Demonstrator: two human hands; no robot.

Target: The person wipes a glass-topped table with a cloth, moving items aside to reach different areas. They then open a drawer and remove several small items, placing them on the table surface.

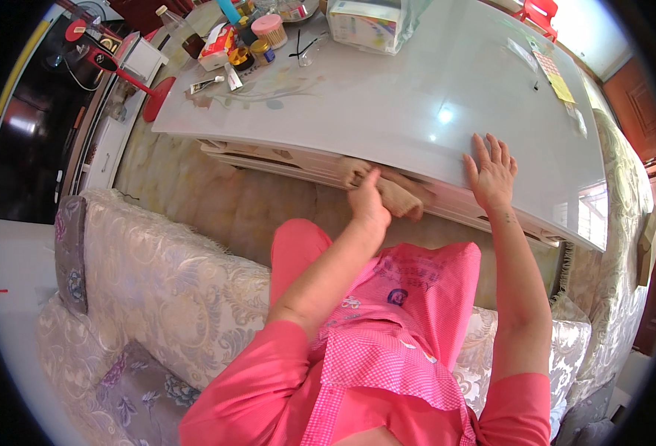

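Note:
Before me stands a long glossy white table [361,111] with a faint leaf pattern. My left hand [368,203] grips a crumpled tan cloth [399,198] at the table's near edge, by an opening below the tabletop. Part of the cloth lies in shadow under the edge. My right hand [493,173] rests palm down on the tabletop near the same edge, fingers spread and holding nothing.
Jars, a bottle [182,34], a tissue pack [217,45], small tubes, eyeglasses [307,53] and a bagged box [364,25] stand towards the far left. Yellow paper [556,83] lies at right. A patterned sofa [177,279] is behind my legs; a red stand [159,99] is left.

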